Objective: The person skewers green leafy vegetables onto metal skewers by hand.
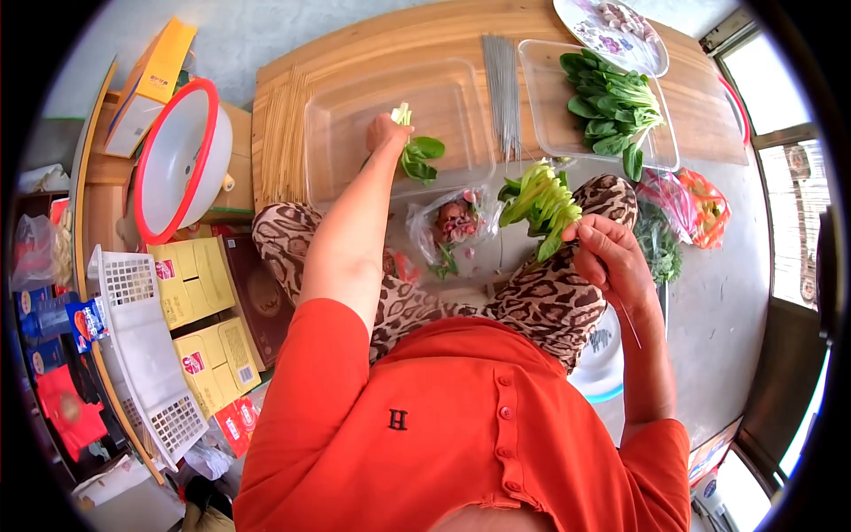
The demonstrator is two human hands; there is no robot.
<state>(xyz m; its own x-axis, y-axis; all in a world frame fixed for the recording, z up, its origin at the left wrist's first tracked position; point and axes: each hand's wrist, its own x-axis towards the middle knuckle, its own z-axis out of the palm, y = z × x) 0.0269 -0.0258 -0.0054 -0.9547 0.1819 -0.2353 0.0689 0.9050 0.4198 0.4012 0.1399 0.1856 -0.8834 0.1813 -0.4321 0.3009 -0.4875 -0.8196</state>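
Observation:
Over the left clear plastic tray [341, 106], my left hand [386, 133] is closed on a small leafy green [419, 160], its pale stem end sticking out above the fingers. My right hand [612, 257] pinches a thin skewer [631, 328] that carries a bunch of threaded leafy greens [542, 202], held above my right knee. More loose greens [612, 102] are heaped in the right clear tray [545, 111]. Between the trays lies a bundle of metal skewers [503, 93].
Bamboo skewers [282, 142] lie along the wooden table's [372, 49] left side. A patterned plate [612, 35] sits at the back right. Below the table's edge is a plastic bag with reddish scraps [455, 222]. A red-rimmed basin [182, 160] and yellow boxes [195, 284] stand left.

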